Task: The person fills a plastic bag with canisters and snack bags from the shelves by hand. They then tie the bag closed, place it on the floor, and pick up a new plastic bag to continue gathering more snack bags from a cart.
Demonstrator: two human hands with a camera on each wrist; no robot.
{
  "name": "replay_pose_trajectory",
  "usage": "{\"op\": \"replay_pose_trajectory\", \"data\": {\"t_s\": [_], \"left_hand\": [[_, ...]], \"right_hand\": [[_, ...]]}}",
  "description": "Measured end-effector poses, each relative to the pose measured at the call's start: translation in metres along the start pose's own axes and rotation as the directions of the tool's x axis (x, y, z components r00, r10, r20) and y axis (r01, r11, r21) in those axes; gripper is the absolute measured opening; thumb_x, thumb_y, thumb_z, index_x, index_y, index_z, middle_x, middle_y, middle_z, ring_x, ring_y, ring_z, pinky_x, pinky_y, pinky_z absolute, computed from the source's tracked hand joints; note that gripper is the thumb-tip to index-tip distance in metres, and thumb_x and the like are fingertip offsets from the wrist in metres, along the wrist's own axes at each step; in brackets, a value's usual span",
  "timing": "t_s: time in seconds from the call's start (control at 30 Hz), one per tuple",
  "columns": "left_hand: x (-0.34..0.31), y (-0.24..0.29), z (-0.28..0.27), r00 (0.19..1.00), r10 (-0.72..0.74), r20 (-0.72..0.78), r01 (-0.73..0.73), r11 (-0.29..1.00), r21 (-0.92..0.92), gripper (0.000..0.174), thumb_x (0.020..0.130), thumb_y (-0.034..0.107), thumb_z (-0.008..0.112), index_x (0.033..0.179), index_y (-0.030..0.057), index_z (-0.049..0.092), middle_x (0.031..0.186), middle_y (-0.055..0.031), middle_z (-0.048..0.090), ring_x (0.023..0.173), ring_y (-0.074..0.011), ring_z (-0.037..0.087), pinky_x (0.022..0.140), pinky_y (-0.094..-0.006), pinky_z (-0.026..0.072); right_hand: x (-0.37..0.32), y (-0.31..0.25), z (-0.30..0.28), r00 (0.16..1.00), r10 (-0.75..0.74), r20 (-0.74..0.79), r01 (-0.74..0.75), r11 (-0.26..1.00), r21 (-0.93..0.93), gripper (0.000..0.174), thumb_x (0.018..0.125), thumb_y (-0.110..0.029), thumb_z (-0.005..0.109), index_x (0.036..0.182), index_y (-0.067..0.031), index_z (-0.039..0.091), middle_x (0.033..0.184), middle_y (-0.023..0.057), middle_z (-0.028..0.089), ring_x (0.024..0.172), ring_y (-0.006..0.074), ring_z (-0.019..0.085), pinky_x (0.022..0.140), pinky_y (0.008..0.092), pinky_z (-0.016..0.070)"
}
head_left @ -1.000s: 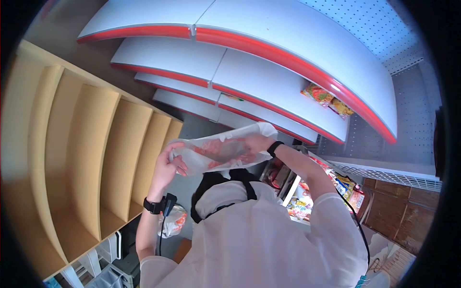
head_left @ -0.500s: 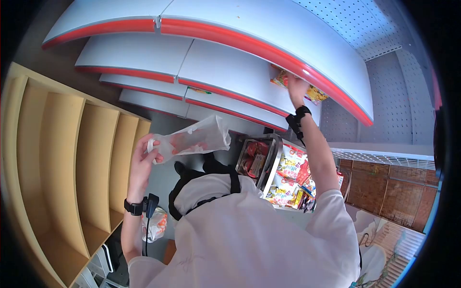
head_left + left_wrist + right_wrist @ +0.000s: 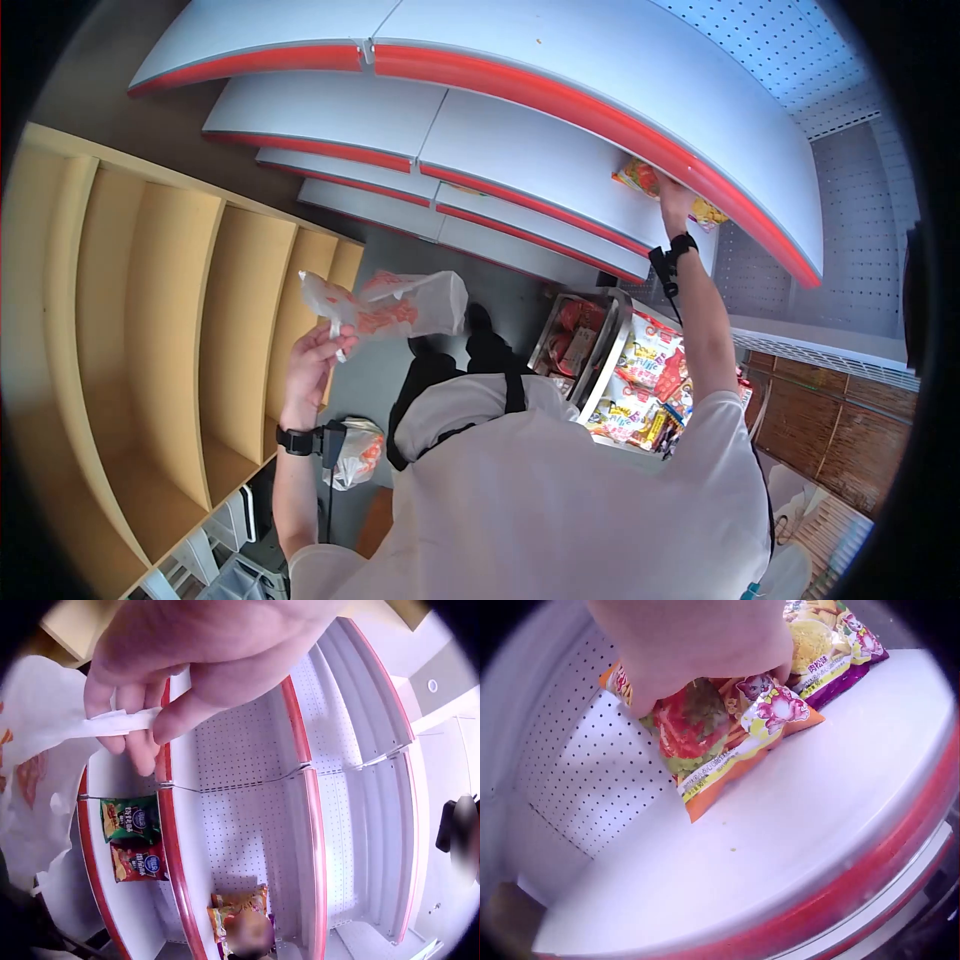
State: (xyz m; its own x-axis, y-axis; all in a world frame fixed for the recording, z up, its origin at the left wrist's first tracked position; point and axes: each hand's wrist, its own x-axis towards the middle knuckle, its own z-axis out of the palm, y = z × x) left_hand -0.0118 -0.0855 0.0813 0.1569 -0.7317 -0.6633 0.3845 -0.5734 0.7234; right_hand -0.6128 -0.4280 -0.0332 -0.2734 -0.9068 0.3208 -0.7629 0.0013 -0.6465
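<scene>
In the head view my left hand (image 3: 312,368) pinches the handle of a white plastic bag (image 3: 415,303) with red print, which hangs out to the right. The left wrist view shows the twisted handle (image 3: 124,724) between thumb and fingers. My right hand (image 3: 677,203) reaches under the top shelf board onto the shelf below. Seen from the right wrist, that hand (image 3: 697,652) grips an orange snack packet (image 3: 705,742); its fingertips are mostly hidden. A yellow and purple packet (image 3: 829,656) lies beside it.
Wooden shelving (image 3: 150,260) stands at the left. Another filled plastic bag (image 3: 357,455) is on the floor. A bin of snack packets (image 3: 640,370) stands near my right side. Green and red packets (image 3: 135,836) lie on another shelf.
My right hand has left the bag and reached right to the packets on the shelf. The left hand still holds the bag, which now hangs by its handle and has swung round.
</scene>
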Motion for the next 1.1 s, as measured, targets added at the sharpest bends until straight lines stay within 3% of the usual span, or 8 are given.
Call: {"op": "replay_pose_trajectory", "data": {"t_s": [0.07, 0.4, 0.43, 0.63, 0.73, 0.93, 1.0, 1.1], "left_hand": [[0.000, 0.001, -0.001, 0.999, 0.005, 0.031, -0.005, 1.000, -0.009, 0.041, 0.085, -0.003, 0.054, 0.125, -0.0048, 0.047, 0.107, -0.0121, 0.064, 0.094, -0.0207, 0.065, 0.083, -0.0286, 0.0502], [-0.011, 0.035, 0.061, 0.960, 0.143, 0.239, -0.113, 0.985, -0.133, 0.048, 0.087, -0.002, 0.051, 0.133, -0.0006, 0.037, 0.125, -0.0128, 0.054, 0.100, -0.0207, 0.061, 0.088, -0.0302, 0.0492], [-0.009, 0.038, 0.066, 0.952, 0.138, 0.272, -0.112, 0.988, -0.108, 0.050, 0.088, -0.001, 0.051, 0.135, 0.0006, 0.035, 0.128, -0.0114, 0.052, 0.100, -0.0198, 0.061, 0.089, -0.0312, 0.0488], [0.010, 0.046, 0.097, 0.931, 0.198, 0.308, -0.151, 0.974, -0.169, 0.049, 0.089, 0.001, 0.052, 0.135, 0.0022, 0.035, 0.130, -0.0105, 0.050, 0.102, -0.0192, 0.059, 0.090, -0.0333, 0.0483], [0.010, 0.048, 0.101, 0.912, 0.235, 0.337, -0.169, 0.962, -0.213, 0.051, 0.089, 0.001, 0.051, 0.136, 0.0020, 0.033, 0.130, -0.0110, 0.050, 0.102, -0.0199, 0.059, 0.090, -0.0339, 0.0487], [-0.010, 0.061, 0.111, 0.910, 0.253, 0.328, -0.155, 0.942, -0.297, 0.053, 0.089, 0.000, 0.051, 0.138, 0.0011, 0.030, 0.129, -0.0120, 0.050, 0.099, -0.0215, 0.060, 0.088, -0.0358, 0.0497], [-0.017, 0.065, 0.115, 0.904, 0.264, 0.338, -0.152, 0.935, -0.322, 0.052, 0.089, 0.000, 0.051, 0.138, 0.0012, 0.030, 0.129, -0.0123, 0.049, 0.098, -0.0217, 0.060, 0.087, -0.0361, 0.0499], [-0.026, 0.070, 0.120, 0.893, 0.272, 0.358, -0.149, 0.930, -0.336, 0.053, 0.089, 0.000, 0.051, 0.138, 0.0014, 0.030, 0.129, -0.0126, 0.049, 0.097, -0.0218, 0.060, 0.087, -0.0365, 0.0500]], "right_hand": [[-0.001, -0.006, -0.004, 0.993, -0.058, -0.099, 0.053, 0.997, -0.050, 0.048, 0.075, -0.035, 0.076, 0.107, -0.0012, 0.063, 0.103, 0.0146, 0.066, 0.097, 0.0253, 0.062, 0.087, 0.0349, 0.0459], [-0.059, -0.139, -0.012, 0.943, -0.243, 0.229, 0.145, 0.916, 0.374, 0.055, 0.073, -0.024, 0.076, 0.115, 0.0008, 0.050, 0.104, 0.0154, 0.064, 0.096, 0.0257, 0.063, 0.089, 0.0364, 0.0485], [-0.075, -0.162, -0.009, 0.914, -0.203, 0.351, 0.025, 0.893, 0.449, 0.059, 0.073, -0.023, 0.075, 0.119, -0.0004, 0.047, 0.105, 0.0144, 0.064, 0.097, 0.0261, 0.063, 0.090, 0.0367, 0.0488], [-0.146, -0.249, 0.040, 0.534, -0.412, 0.739, 0.163, 0.907, 0.387, 0.075, 0.067, -0.028, 0.080, 0.125, -0.0031, 0.039, 0.112, 0.0196, 0.060, 0.104, 0.0328, 0.061, 0.088, 0.0391, 0.0496], [-0.186, -0.264, 0.075, 0.547, -0.539, 0.640, 0.128, 0.810, 0.573, 0.077, 0.066, -0.032, 0.080, 0.124, -0.0022, 0.039, 0.111, 0.0206, 0.060, 0.103, 0.0361, 0.060, 0.087, 0.0402, 0.0495], [-0.244, -0.260, 0.112, 0.556, -0.337, 0.760, 0.021, 0.919, 0.393, 0.079, 0.064, -0.038, 0.081, 0.122, -0.0019, 0.042, 0.107, 0.0206, 0.060, 0.103, 0.0376, 0.058, 0.089, 0.0419, 0.0468], [-0.255, -0.252, 0.126, 0.611, -0.456, 0.647, 0.260, 0.888, 0.380, 0.077, 0.064, -0.040, 0.080, 0.121, -0.0025, 0.044, 0.108, 0.0196, 0.059, 0.106, 0.0366, 0.055, 0.092, 0.0426, 0.0433], [-0.269, -0.256, 0.140, 0.602, -0.436, 0.669, 0.299, 0.900, 0.317, 0.077, 0.064, -0.044, 0.079, 0.120, -0.0023, 0.045, 0.109, 0.0190, 0.059, 0.109, 0.0344, 0.053, 0.093, 0.0426, 0.0413]]}}
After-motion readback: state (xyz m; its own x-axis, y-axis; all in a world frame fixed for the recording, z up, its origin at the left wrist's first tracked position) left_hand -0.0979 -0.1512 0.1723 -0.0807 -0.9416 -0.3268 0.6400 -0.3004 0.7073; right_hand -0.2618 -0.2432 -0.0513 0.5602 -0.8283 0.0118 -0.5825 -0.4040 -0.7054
